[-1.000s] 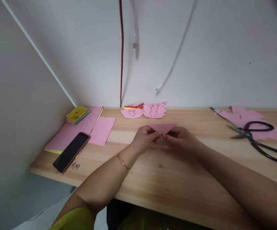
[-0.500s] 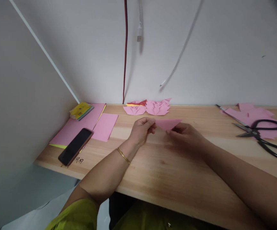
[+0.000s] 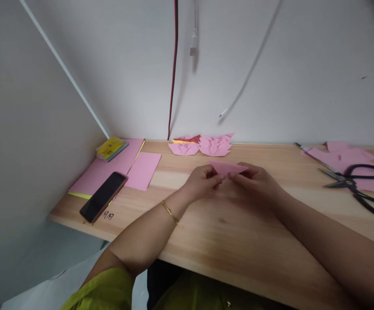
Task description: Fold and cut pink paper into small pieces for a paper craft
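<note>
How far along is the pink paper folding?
Looks done: the folded pink pieces against the wall. In hand: a folded pink triangle, pinched by the left hand and right hand. Possibly left: the flat pink sheets near the phone. Total needed: can't tell.

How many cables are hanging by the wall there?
3: a red-and-black cable on the left, reaching down to the desk; a white cable just right of it, ending in a USB plug; and a curved white cable farthest right. None looks hidden.
</note>
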Motion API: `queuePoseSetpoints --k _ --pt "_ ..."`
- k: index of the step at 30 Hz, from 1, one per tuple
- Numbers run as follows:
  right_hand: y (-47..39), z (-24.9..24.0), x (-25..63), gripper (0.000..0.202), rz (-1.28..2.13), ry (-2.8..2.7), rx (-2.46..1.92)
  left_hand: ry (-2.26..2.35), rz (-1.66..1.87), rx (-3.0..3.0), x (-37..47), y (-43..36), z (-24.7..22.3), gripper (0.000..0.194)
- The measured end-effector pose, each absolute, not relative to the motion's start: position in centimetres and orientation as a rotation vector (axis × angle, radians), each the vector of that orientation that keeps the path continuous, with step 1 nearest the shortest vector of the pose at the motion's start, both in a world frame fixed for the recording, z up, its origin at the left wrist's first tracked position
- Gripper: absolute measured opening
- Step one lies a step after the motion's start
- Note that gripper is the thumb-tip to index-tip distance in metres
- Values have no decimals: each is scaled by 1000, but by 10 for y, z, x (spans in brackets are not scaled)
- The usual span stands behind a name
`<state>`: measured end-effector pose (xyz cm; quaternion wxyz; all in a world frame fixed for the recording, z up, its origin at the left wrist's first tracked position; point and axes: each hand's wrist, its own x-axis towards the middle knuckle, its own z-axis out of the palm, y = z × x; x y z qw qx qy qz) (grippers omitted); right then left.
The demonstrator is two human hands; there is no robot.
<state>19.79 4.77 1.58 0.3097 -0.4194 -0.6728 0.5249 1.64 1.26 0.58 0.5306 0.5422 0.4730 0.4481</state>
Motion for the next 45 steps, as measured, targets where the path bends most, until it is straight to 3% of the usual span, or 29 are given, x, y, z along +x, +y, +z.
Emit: queuePoseSetpoints --k 10,33,41,45 --pt "46 20 196 30 1364 -1774 -1093 1159 1071 1296 14 14 12 29" --pt "48 17 196 31 1301 -1846 -1086 1084 1454 885 2 26 13 21" --pt "46 22 195 29 1323 -1796 -1067 962 1388 780 6 24 12 35" --pt "46 21 195 29 1335 -1792 -1056 1049 1267 898 11 21 6 29"
